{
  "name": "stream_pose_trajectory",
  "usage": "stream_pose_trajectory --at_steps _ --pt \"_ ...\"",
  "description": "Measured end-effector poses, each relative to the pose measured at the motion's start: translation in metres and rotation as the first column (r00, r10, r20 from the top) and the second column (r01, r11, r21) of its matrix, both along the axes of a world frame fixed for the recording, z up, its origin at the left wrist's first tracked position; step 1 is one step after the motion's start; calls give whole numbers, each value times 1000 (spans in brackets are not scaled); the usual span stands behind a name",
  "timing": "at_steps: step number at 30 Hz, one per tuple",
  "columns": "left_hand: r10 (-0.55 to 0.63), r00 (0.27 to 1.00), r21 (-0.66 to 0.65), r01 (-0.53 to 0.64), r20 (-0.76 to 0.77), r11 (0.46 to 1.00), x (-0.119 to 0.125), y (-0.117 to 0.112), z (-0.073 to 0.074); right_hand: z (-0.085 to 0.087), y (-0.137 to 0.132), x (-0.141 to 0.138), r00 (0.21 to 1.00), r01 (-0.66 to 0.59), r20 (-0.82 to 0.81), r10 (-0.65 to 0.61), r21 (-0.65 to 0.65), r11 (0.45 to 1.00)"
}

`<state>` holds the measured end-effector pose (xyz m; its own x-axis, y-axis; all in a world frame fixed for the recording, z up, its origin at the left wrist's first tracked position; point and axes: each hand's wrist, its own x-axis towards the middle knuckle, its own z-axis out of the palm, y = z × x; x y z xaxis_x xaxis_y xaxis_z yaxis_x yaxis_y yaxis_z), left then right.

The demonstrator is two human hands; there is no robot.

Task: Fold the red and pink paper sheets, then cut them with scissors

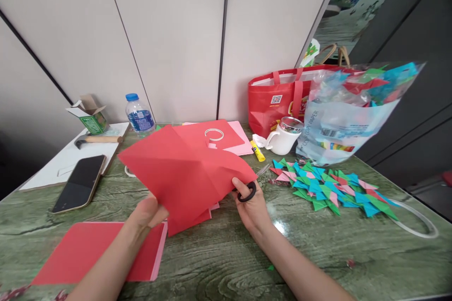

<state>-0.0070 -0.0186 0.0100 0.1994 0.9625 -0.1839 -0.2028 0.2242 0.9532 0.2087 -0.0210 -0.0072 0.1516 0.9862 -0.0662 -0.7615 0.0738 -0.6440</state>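
A creased sheet of red paper [183, 164] is held up above the table between both hands. My left hand [151, 211] grips its lower left part, the fingers partly hidden behind the sheet. At the right corner my right hand [251, 202] pinches the paper between thumb and fingers. Black-handled scissors [247, 192] hang in that same hand, blades pointing away toward the upper right. Below the raised sheet lies more red paper [190, 224], largely covered. A stack of red and pink paper [88, 249] rests on the table under my left forearm.
Folded paper pieces [328, 188] in several colours spread on the right, before a filled plastic bag [346, 122]. Behind stand a white mug [284, 137], glue stick [257, 151] and red bag [261, 108]. A phone [80, 182], hammer [99, 139] and water bottle [140, 115] are left.
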Motion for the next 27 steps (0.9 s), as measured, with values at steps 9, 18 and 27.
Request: stream_pose_trajectory --at_steps 9,18,27 --pt "122 985 -76 -114 118 991 2 1 25 8 10 28 978 -207 10 207 -8 978" --pt "-92 996 -15 91 -21 996 -9 6 27 15 18 43 888 -409 157 433 -163 898" --pt "3 992 -95 -15 -127 995 -8 15 31 7 27 52 869 -281 390 305 -119 952"
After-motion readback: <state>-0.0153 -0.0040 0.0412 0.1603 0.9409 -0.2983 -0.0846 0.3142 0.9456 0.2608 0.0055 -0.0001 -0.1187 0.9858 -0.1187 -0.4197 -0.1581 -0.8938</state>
